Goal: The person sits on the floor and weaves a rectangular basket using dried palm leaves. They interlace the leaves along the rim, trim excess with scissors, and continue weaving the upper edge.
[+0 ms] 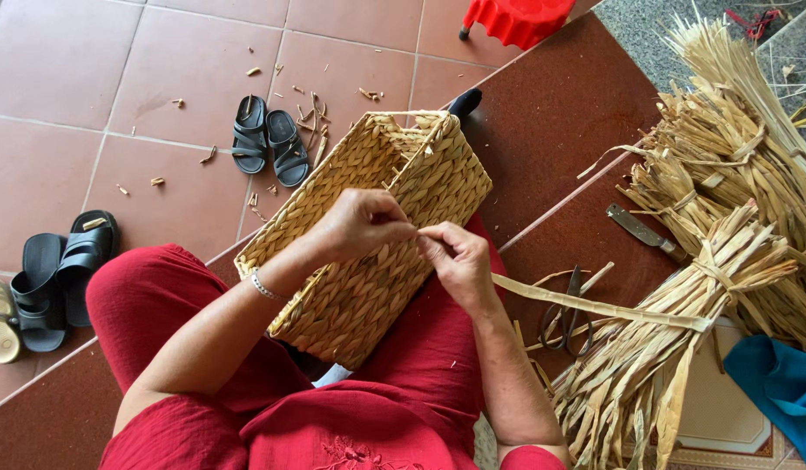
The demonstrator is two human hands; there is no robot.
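A rectangular woven straw basket (424, 170) lies tilted across my lap, its open mouth facing away. My left hand (359, 222) presses on the basket's side wall with fingers pinched together. My right hand (459, 257) meets it fingertip to fingertip, pinching a flat dried straw strand (594, 306) that trails off to the right toward the straw bundles. Both hands hold the strand where it enters the weave. I wear red clothes and a bracelet on my left wrist.
Tied bundles of dried straw (734, 252) lie at the right. Scissors (566, 313) and a knife (642, 231) rest on the dark red step. Black sandals (268, 139), more sandals (59, 274), a red stool (516, 17) and a blue cloth (782, 383) surround me.
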